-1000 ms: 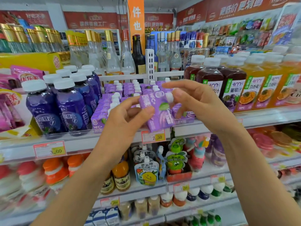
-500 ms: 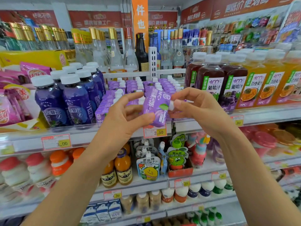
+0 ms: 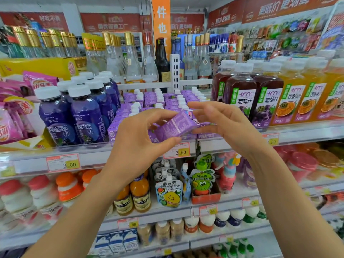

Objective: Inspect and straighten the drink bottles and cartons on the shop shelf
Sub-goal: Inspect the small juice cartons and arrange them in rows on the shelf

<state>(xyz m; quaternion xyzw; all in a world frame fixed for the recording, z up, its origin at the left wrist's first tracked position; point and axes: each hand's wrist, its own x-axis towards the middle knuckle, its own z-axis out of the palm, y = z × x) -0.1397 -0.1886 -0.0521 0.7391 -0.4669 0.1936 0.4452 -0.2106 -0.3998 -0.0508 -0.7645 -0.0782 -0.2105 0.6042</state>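
A small purple drink carton (image 3: pixel 175 126) is tilted on its side in front of the shelf, its printed panel facing me. My left hand (image 3: pixel 137 138) pinches it between thumb below and fingers above. My right hand (image 3: pixel 223 125) is at the carton's right end with fingers spread; whether the thumb touches it is unclear. Behind stand rows of matching purple cartons (image 3: pixel 154 98) with white caps. Purple bottles (image 3: pixel 85 116) stand to their left, dark grape juice bottles (image 3: pixel 240 94) and orange juice bottles (image 3: pixel 290 101) to their right.
The shelf edge (image 3: pixel 93 159) carries price tags. Tall glass liquor bottles (image 3: pixel 130 58) stand behind a white divider (image 3: pixel 174 71). Pink snack bags (image 3: pixel 13 116) lie at far left. Lower shelves hold drink pouches (image 3: pixel 168 190), small bottles and milk cartons.
The carton has been turned so its cap end points away and its printed panel faces me. My right hand released the cap end and spread its fingers. The view came closer.
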